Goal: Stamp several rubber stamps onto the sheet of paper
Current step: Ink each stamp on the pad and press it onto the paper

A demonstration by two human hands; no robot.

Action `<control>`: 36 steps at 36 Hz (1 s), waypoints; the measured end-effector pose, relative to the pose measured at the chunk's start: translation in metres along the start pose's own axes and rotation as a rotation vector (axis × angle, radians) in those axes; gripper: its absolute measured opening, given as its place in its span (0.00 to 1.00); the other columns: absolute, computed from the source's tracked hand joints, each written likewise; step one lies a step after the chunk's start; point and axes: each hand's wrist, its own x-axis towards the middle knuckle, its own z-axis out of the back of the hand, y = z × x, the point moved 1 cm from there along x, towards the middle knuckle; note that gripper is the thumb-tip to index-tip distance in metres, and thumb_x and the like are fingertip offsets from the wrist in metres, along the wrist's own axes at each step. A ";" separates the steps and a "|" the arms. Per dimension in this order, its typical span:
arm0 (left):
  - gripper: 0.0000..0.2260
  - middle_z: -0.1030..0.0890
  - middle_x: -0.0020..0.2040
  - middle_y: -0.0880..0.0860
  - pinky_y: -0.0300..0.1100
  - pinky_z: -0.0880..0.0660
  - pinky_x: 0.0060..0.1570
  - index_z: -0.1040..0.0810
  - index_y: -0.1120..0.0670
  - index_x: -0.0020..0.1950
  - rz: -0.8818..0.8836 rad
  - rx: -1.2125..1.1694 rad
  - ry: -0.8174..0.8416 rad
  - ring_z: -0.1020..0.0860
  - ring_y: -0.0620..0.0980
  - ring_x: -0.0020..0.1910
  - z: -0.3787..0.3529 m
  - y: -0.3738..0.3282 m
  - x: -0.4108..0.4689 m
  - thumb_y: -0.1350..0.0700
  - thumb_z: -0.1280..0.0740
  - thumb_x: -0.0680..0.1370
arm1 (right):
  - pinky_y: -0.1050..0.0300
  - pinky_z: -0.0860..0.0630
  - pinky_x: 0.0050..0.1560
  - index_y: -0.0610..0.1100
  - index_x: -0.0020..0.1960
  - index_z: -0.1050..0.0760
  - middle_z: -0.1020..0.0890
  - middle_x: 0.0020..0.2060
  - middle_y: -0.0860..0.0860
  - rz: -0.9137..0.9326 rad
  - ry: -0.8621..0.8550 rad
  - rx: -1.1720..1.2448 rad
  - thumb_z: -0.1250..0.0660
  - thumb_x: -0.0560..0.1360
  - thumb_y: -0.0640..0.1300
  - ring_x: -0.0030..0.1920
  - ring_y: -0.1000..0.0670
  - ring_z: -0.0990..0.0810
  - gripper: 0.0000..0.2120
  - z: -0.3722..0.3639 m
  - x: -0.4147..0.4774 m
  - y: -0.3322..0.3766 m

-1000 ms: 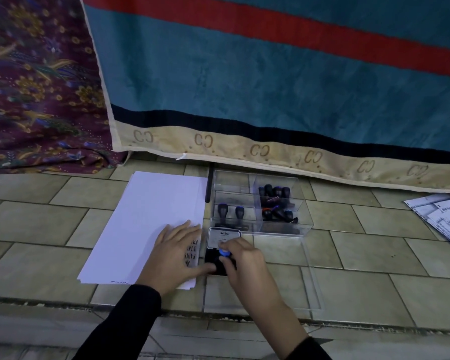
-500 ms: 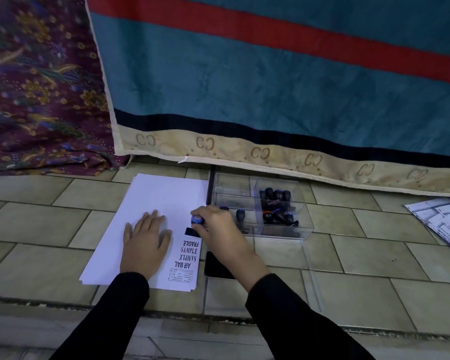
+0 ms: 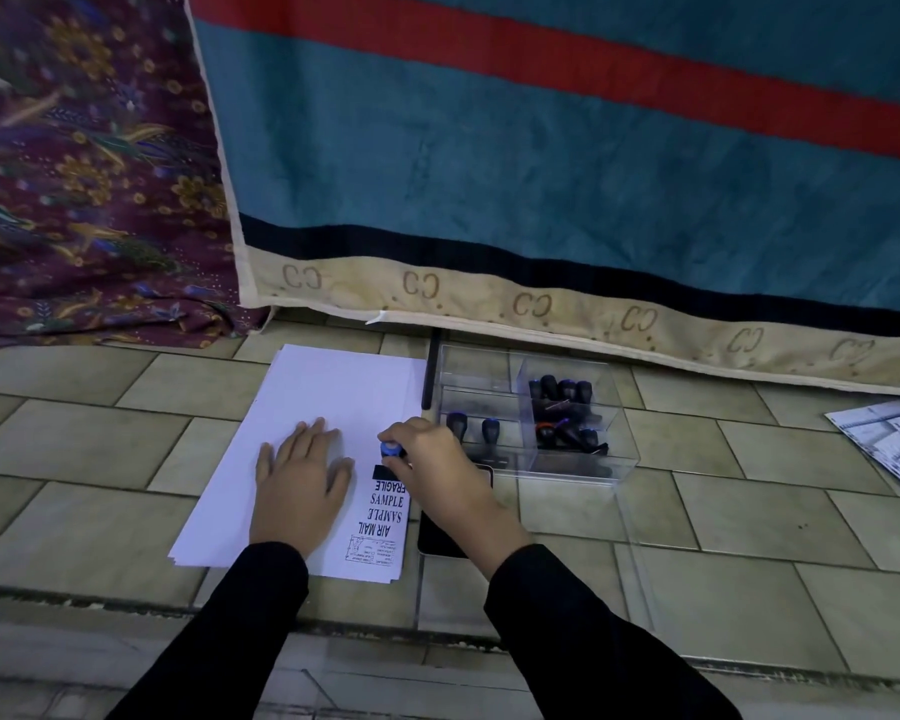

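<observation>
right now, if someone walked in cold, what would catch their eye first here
Probably the right hand pressing a blue-capped rubber stamp onto the white sheet of paper, just beyond a column of black prints along its right edge reading FRAGILE, SAMPLE, AIR MAIL. The left hand lies flat on the sheet, and a clear plastic box of more black stamps sits to the right.

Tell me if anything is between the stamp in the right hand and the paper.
Nothing visible. The right hand holds the stamp down on the paper, just above the printed words. The left hand lies flat beside it, clear of the stamp.
</observation>
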 end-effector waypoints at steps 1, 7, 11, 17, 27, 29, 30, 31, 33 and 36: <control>0.19 0.37 0.76 0.50 0.54 0.54 0.75 0.32 0.51 0.71 0.000 -0.003 -0.001 0.43 0.48 0.77 0.000 0.000 0.000 0.48 0.42 0.81 | 0.46 0.23 0.50 0.37 0.58 0.25 0.22 0.52 0.40 0.000 0.002 -0.002 0.37 0.77 0.36 0.48 0.41 0.21 0.11 0.000 0.000 0.000; 0.20 0.37 0.76 0.50 0.54 0.54 0.75 0.32 0.51 0.71 0.001 -0.010 -0.006 0.43 0.48 0.77 0.001 -0.001 -0.001 0.48 0.42 0.81 | 0.46 0.23 0.52 0.36 0.59 0.25 0.22 0.54 0.40 -0.015 0.009 -0.010 0.38 0.77 0.34 0.52 0.41 0.22 0.12 -0.004 0.000 0.001; 0.20 0.37 0.76 0.50 0.54 0.54 0.75 0.33 0.51 0.72 0.001 -0.011 -0.003 0.44 0.48 0.77 0.002 -0.003 -0.002 0.48 0.42 0.81 | 0.44 0.23 0.48 0.34 0.51 0.24 0.23 0.49 0.40 -0.013 -0.002 -0.049 0.39 0.75 0.32 0.47 0.40 0.22 0.07 -0.011 -0.002 0.003; 0.20 0.37 0.76 0.50 0.55 0.54 0.75 0.32 0.52 0.72 0.000 -0.013 -0.009 0.44 0.49 0.77 0.002 -0.003 -0.002 0.48 0.42 0.81 | 0.45 0.22 0.47 0.35 0.51 0.24 0.22 0.49 0.40 -0.044 -0.035 -0.024 0.38 0.75 0.32 0.47 0.41 0.22 0.07 -0.011 0.002 0.003; 0.20 0.38 0.77 0.49 0.53 0.55 0.75 0.33 0.51 0.72 0.008 -0.028 0.017 0.45 0.48 0.77 0.005 -0.002 -0.001 0.48 0.42 0.81 | 0.47 0.22 0.50 0.36 0.53 0.24 0.22 0.52 0.41 -0.088 -0.075 0.037 0.37 0.75 0.32 0.50 0.41 0.21 0.09 -0.016 0.006 0.000; 0.20 0.37 0.76 0.49 0.52 0.55 0.75 0.32 0.50 0.72 0.012 -0.050 0.018 0.44 0.47 0.77 0.006 -0.001 -0.001 0.48 0.41 0.81 | 0.48 0.22 0.52 0.36 0.55 0.24 0.22 0.53 0.40 -0.097 -0.060 0.068 0.36 0.74 0.33 0.51 0.42 0.22 0.10 -0.014 0.009 -0.001; 0.19 0.37 0.76 0.48 0.52 0.55 0.75 0.32 0.50 0.71 0.014 -0.064 0.014 0.44 0.47 0.77 0.006 -0.001 0.000 0.48 0.40 0.80 | 0.50 0.23 0.53 0.37 0.55 0.23 0.21 0.53 0.40 -0.097 -0.049 0.087 0.35 0.74 0.33 0.51 0.42 0.22 0.10 -0.012 0.010 -0.002; 0.19 0.36 0.76 0.48 0.52 0.55 0.75 0.31 0.50 0.71 0.016 -0.078 0.009 0.44 0.47 0.76 0.006 0.000 0.000 0.48 0.40 0.80 | 0.53 0.23 0.53 0.38 0.56 0.23 0.21 0.52 0.41 -0.096 -0.051 0.107 0.34 0.74 0.34 0.51 0.43 0.21 0.11 -0.009 0.010 -0.004; 0.19 0.35 0.75 0.47 0.51 0.55 0.75 0.30 0.49 0.70 0.016 -0.096 0.003 0.43 0.46 0.76 0.006 0.001 0.001 0.48 0.39 0.80 | 0.59 0.23 0.53 0.39 0.55 0.21 0.20 0.51 0.42 -0.111 -0.123 0.168 0.32 0.72 0.34 0.48 0.46 0.20 0.12 0.003 0.011 -0.010; 0.18 0.35 0.75 0.47 0.50 0.55 0.74 0.30 0.49 0.70 0.013 -0.096 -0.007 0.43 0.45 0.76 0.005 0.002 0.000 0.48 0.39 0.80 | 0.60 0.23 0.57 0.41 0.55 0.21 0.22 0.53 0.45 -0.163 -0.310 0.263 0.31 0.72 0.35 0.47 0.49 0.20 0.12 0.029 0.010 -0.023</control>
